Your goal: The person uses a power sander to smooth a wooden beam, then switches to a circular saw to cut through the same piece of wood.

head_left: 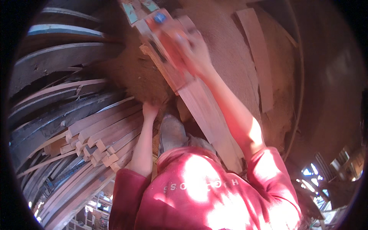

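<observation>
My right hand [196, 55], smeared by motion, is wrapped round an orange-red tool with a round blue knob [160, 17], which looks like a planer [168, 40]. The tool lies on a long plank [203, 111] that runs from beside my body up and away to the left. A narrower strip of wood [155, 63] shows along the left side of the tool. My left hand [151, 109] hangs low beside my leg, near a stack of cut wooden lengths [103, 134]; its fingers are dark and blurred, so their pose is hidden.
Sawdust [226, 46] covers the ground ahead. A loose board [257, 57] lies on it at the right. Long dark planks [57, 53] are piled along the left side. My shoe or trouser leg [171, 130] is between my left hand and the plank.
</observation>
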### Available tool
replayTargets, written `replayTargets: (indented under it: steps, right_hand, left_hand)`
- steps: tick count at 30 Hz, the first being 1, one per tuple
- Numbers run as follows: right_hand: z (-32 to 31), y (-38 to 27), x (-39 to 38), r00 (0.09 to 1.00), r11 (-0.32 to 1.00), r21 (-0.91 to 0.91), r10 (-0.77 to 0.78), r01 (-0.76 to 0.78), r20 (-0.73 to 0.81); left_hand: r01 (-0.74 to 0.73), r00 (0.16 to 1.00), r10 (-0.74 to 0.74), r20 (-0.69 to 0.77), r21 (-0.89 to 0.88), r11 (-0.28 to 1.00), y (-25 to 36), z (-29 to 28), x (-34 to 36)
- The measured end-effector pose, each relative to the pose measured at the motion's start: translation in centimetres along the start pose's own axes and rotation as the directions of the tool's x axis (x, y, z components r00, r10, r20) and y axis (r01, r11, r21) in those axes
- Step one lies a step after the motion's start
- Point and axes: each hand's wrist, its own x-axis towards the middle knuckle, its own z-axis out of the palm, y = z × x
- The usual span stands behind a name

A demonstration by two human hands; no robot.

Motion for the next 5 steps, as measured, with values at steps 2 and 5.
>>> replayTargets:
  steps: [2,5]
  right_hand:
    - [-4.6,-0.8,-10.1,0.991,0.993,-0.027,0.114,-0.116,-0.072]
    - [-8.8,-2.1,-20.3,0.915,0.925,-0.013,0.373,-0.380,-0.154]
  left_hand:
    - [-0.077,0.982,0.043,-0.185,-0.181,0.980,5.0,1.2,1.1]
    - [-0.198,0.923,0.146,-0.357,-0.115,0.973,14.9,3.9,4.1]
